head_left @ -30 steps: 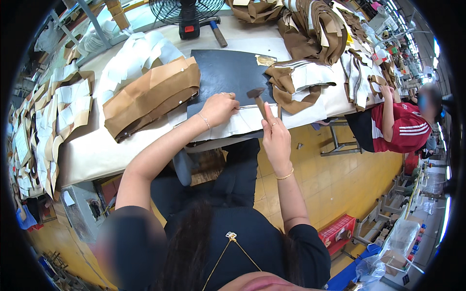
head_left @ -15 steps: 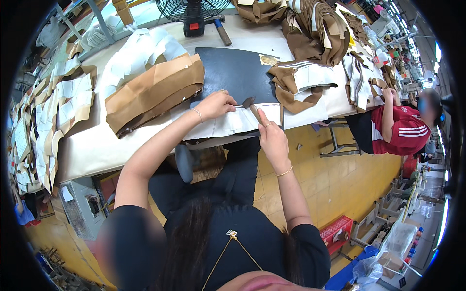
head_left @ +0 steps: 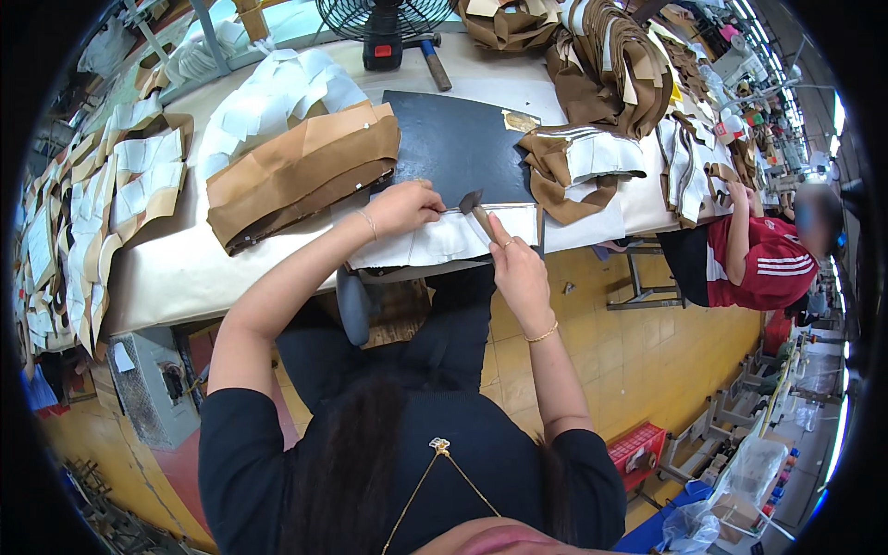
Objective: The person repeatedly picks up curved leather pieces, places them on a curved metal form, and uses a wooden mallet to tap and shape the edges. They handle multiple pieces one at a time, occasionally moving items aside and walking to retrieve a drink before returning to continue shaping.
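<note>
My right hand (head_left: 522,277) is closed round the wooden handle of a hammer (head_left: 472,201). Its dark head rests at or just above the upper edge of a white-backed fabric piece (head_left: 462,237); contact is hard to tell. To the left of the head, my left hand (head_left: 409,205) has its fingers bent and pressed together on that same edge. The piece lies along the front of the table, partly over a dark flat board (head_left: 453,139), with its lower side by the table's edge.
Stacked brown and tan pieces (head_left: 305,171) lie left of the board, white pieces (head_left: 277,97) behind them. Brown-and-white pieces (head_left: 578,166) lie to the right. A fan (head_left: 382,42) and a blue-handled hammer (head_left: 435,67) stand behind. A person in red (head_left: 763,259) works at the far right.
The view has shifted slightly. The hammer head remains near the fabric's upper edge, and my left hand keeps its place beside it on the fabric.
</note>
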Tool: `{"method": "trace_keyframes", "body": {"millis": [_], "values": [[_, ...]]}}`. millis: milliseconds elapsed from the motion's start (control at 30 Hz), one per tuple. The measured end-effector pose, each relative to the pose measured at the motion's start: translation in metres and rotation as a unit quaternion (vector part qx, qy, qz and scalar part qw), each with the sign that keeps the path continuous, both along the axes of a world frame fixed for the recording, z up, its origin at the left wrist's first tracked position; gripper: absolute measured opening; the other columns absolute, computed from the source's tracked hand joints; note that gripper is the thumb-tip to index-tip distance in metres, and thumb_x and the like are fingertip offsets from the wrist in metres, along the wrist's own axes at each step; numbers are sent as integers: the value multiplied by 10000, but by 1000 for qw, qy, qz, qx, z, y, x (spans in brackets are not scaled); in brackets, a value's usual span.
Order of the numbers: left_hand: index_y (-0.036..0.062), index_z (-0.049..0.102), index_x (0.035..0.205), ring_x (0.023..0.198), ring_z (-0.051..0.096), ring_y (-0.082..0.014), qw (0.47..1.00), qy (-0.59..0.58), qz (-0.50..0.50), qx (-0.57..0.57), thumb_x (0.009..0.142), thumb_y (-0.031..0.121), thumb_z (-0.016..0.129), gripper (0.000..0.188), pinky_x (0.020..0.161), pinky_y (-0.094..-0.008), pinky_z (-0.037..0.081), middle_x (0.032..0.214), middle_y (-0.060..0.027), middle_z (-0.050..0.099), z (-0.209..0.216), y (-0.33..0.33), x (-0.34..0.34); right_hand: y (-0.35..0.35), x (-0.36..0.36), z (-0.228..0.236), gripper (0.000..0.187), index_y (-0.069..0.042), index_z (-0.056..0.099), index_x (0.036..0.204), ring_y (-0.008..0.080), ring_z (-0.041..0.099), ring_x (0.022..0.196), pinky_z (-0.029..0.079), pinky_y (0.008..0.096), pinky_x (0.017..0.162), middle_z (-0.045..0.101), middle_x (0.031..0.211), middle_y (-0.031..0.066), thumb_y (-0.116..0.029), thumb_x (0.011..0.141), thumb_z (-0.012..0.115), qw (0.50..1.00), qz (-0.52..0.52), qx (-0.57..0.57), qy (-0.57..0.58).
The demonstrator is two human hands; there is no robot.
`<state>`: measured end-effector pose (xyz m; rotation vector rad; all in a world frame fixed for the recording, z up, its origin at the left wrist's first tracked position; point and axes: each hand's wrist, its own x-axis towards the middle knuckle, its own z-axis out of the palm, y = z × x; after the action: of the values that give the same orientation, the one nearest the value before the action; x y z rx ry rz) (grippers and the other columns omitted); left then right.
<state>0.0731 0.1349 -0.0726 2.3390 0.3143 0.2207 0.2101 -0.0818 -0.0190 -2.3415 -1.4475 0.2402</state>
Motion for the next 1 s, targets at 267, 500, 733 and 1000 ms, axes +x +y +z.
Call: {"method": "trace_keyframes", "body": {"millis": [267,500,733,1000], "values": [[114,716,910,890,600,-275,975,-48,17,216,867,204,626,135,780,-404,481,906,-71,603,-3,-22,-6,-2,-9,-7,459,-215,498,1431,314,601,671,493,428,627,587,780,120,-169,977,547,998,29,56,-16],[60,691,927,899,598,-329,993,-57,55,90,877,156,630,125,784,-434,491,920,-131,594,-14,-25,38,5,-3,25,473,-244,490,1437,320,595,663,491,429,638,590,798,124,-164,975,550,984,-73,158,38],[51,714,899,869,629,-326,997,-33,43,47,840,162,658,137,784,-448,509,875,-137,614,-7,-23,61,-19,23,-27,490,-241,470,1443,364,638,764,507,485,683,633,882,156,-184,965,564,996,-82,27,-28],[118,728,863,928,640,-257,950,-67,-19,305,811,184,618,138,792,-384,460,975,-97,664,-10,-29,47,0,8,-3,485,-208,497,1426,350,623,773,481,444,704,639,846,181,-110,956,561,986,-70,148,22]]}}
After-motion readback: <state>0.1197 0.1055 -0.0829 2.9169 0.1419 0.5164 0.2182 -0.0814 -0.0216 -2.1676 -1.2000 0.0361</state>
